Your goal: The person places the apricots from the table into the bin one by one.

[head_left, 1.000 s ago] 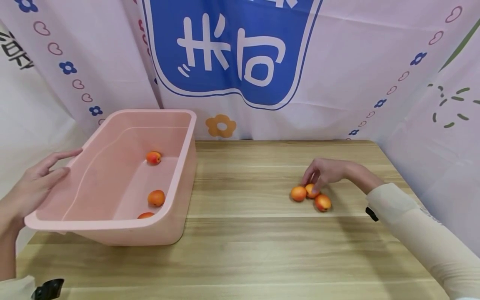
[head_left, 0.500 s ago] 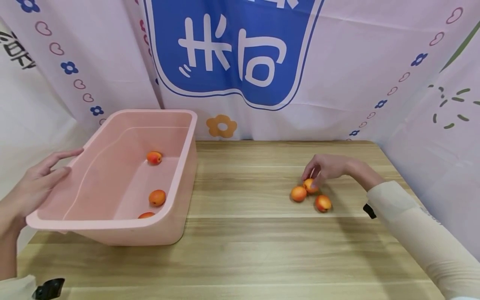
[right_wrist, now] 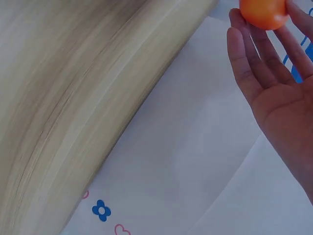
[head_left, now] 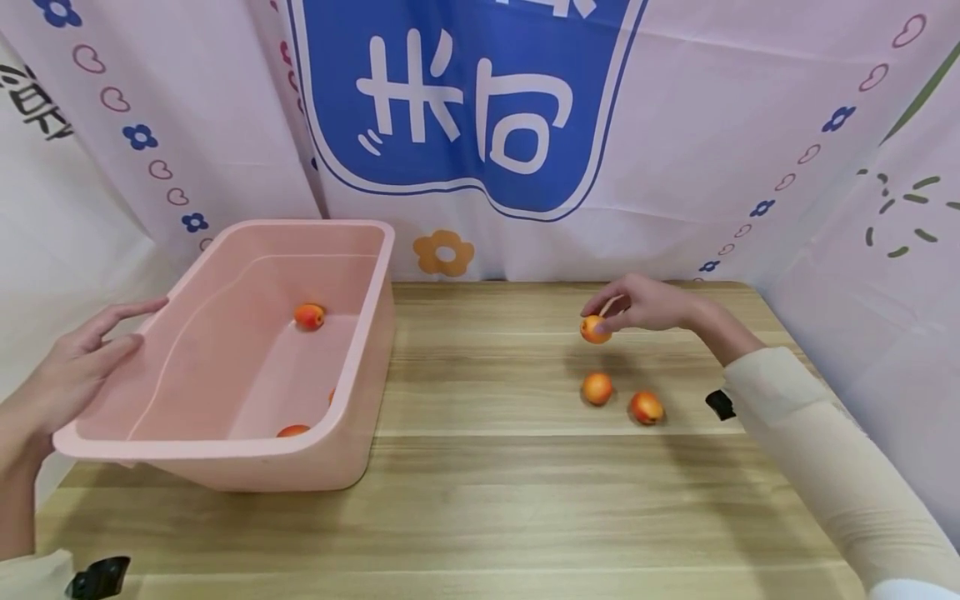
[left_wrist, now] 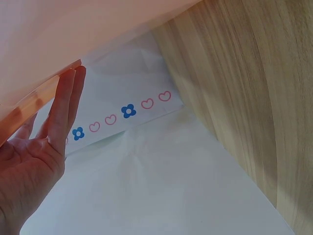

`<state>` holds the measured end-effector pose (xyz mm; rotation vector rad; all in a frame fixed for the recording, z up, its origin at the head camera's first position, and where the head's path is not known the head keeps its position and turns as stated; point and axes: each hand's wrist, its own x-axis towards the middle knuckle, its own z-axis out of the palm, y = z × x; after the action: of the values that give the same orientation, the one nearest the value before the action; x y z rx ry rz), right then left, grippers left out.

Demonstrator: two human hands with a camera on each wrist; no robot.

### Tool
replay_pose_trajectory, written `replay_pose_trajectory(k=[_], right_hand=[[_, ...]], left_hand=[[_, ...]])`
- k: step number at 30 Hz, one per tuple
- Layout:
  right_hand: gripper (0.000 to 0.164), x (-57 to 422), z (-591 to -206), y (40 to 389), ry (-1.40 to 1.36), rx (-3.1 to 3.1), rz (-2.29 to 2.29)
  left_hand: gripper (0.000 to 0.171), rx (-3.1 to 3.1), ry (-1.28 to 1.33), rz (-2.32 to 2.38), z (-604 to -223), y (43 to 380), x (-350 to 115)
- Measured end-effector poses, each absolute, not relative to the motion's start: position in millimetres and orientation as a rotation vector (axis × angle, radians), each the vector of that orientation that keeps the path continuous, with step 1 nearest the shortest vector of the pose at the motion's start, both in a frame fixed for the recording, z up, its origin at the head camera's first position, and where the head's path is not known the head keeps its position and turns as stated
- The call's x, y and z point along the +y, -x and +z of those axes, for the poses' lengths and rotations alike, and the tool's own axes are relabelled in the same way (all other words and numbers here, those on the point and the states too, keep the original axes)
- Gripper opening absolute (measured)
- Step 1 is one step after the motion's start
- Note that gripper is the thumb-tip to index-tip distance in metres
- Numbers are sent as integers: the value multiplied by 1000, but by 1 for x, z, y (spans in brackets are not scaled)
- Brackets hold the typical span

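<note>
The right hand (head_left: 641, 302) holds a smooth, rounded orange-and-yellow fruit (head_left: 596, 330) above the pale wood-grained desk (head_left: 487, 500), its fingers and thumb pinched on the fruit, well apart from the desk at three o'clock of the pink plastic rectangular bin (head_left: 225, 450). A light but even pinch around the middle should suit that slick, curved skin; too hard a squeeze might bruise it or shoot it out. The lift is best made high enough to miss the plain orange round fruit (head_left: 597, 388) at six o'clock below it and the red-blushed orange fruit (head_left: 647, 407) at five, since either would likely roll if brushed. The left hand (head_left: 75, 362) touches the bin's rim at nine o'clock, and steady, gentle contact there seems wise. Its visible fingers lie nearly straight; whether the thumb clamps the rim I cannot tell. Inside the bin, the reddish-orange oval fruit (head_left: 309, 317) at two o'clock shows whole, but the rim hides most of the orange sliver of fruit (head_left: 332, 395) at four and part of the low orange-red fruit (head_left: 293, 431) at five. The right wrist view cuts off the held fruit's top.
</note>
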<state>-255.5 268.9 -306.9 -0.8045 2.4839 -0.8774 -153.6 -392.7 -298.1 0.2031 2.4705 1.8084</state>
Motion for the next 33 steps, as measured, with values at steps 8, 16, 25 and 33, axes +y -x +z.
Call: replay_pose_trajectory(k=[8, 16, 25, 33], right_hand=[[35, 243, -299, 260, 854, 2536, -1065], [33, 218, -290, 263, 928, 2562, -1209], [32, 195, -283, 265, 971, 2517, -1303], [34, 176, -277, 266, 1026, 2457, -1380]], left_hand=[[48, 2446, -212, 1848, -298, 153, -393], [47, 2497, -212, 1795, -298, 153, -393], [47, 2558, -198, 1714, -298, 153, -392], [48, 2599, -210, 1687, -299, 154, -394]])
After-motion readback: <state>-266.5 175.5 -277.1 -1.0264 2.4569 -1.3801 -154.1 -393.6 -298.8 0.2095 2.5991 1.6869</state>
